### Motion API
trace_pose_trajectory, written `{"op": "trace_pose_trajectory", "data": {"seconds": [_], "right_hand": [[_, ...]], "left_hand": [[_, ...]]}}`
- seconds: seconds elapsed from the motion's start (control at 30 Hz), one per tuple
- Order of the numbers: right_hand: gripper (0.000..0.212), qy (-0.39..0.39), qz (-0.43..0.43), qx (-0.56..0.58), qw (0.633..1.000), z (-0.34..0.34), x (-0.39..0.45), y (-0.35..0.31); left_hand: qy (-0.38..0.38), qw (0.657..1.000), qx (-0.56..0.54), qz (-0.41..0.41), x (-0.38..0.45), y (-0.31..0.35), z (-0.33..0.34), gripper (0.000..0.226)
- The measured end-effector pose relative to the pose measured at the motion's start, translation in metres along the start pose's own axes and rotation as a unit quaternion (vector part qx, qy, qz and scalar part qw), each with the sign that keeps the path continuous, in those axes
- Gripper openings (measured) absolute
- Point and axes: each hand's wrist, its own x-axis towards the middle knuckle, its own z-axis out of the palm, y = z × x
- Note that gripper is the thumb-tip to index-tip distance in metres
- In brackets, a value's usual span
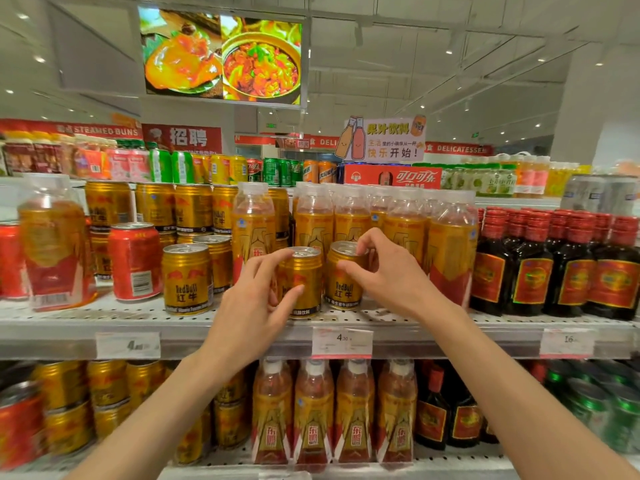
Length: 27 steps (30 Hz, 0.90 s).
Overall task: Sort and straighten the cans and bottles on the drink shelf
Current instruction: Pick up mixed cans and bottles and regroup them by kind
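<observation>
The work looks to be in the middle, not near the end; both hands are busy on the middle shelf point(242, 327), at its front edge. The left hand point(256, 306) holds a gold can point(304, 282) from the side, the thumb low on the front of the can and the fingers curled round its upper part near the rim; the right hand point(384, 271) pinches a second gold can point(344, 278) at the top, fingertips on the lid and the thumb against the side. The two cans stand upright and just beside each other, in front of a row of tall yellow bottles point(349, 216); this seems the wrong place for them, because the other gold cans point(187, 278) stand more to the left.

What looks already in order: the dark bottles with red caps point(554, 265) at the right stand in tidy rows, and the yellow bottles behind the hands are lined up well.

What is left, as I judge it: the two cans in the hands must join their group; a red can point(135, 261) stands among the gold ones; one yellow bottle point(52, 244) stands alone at the far left, away from its kind, and another one point(252, 230) stands among the gold cans. The lower shelf point(450, 460) seems mostly sorted, but its left part is blurred and I cannot tell.
</observation>
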Motion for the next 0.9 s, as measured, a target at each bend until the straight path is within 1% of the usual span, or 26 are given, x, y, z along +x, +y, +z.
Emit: {"op": "trace_pose_trajectory", "data": {"seconds": [0.23, 0.5, 0.6, 0.73, 0.8, 0.9], "right_hand": [[0.03, 0.021, 0.009, 0.026, 0.999, -0.023, -0.018, 0.006], [0.029, 0.026, 0.053, 0.115, 0.992, -0.043, -0.039, 0.012], [0.028, 0.03, 0.059, 0.146, 0.987, -0.049, -0.043, 0.007], [0.029, 0.009, 0.054, 0.181, 0.982, -0.056, -0.043, -0.015], [0.029, -0.004, 0.039, 0.193, 0.98, -0.055, -0.037, -0.031], [0.03, -0.027, 0.018, 0.22, 0.975, -0.045, -0.024, -0.056]], "left_hand": [[-0.019, 0.999, -0.028, -0.013, 0.004, 0.006, 0.006, 0.054], [-0.057, 0.997, -0.052, -0.026, 0.013, 0.024, 0.024, 0.056], [-0.057, 0.993, -0.092, -0.047, 0.007, 0.027, 0.022, 0.055], [-0.029, 0.986, -0.15, -0.069, -0.004, 0.027, 0.005, 0.044], [-0.056, 0.976, -0.193, -0.084, -0.005, 0.026, -0.009, 0.041], [-0.102, 0.958, -0.247, -0.102, -0.003, 0.021, -0.03, 0.046]]}}
